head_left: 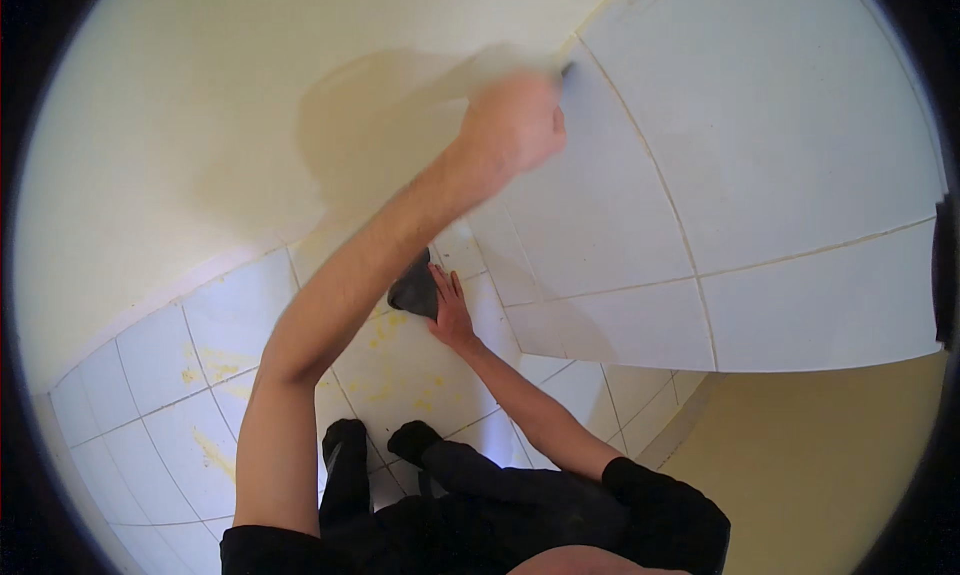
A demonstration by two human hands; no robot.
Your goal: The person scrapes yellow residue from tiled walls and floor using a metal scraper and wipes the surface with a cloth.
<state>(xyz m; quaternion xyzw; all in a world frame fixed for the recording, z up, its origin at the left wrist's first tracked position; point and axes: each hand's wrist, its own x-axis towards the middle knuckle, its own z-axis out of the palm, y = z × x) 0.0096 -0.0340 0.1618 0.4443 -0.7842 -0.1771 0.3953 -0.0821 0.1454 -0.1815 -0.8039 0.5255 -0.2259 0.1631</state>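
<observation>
My left hand [515, 120] is raised against the upper corner where the plain wall meets the white tiles. It is closed and blurred by motion. A small dark tip of a tool [569, 71] sticks out beyond its fingers; the rest is hidden in the fist. Lower down, my right hand [455, 310] grips the side of a dark grey, cup-like container [414, 293]. My left forearm covers part of that container, and its inside does not show.
Large white wall tiles [640, 195] with yellowish joints fill the right. A cream wall [200, 105] rises on the left. Yellow smears [385, 330] mark the tiles below, near my black-covered feet [412, 440]. A dark object [944, 275] sits at the right rim.
</observation>
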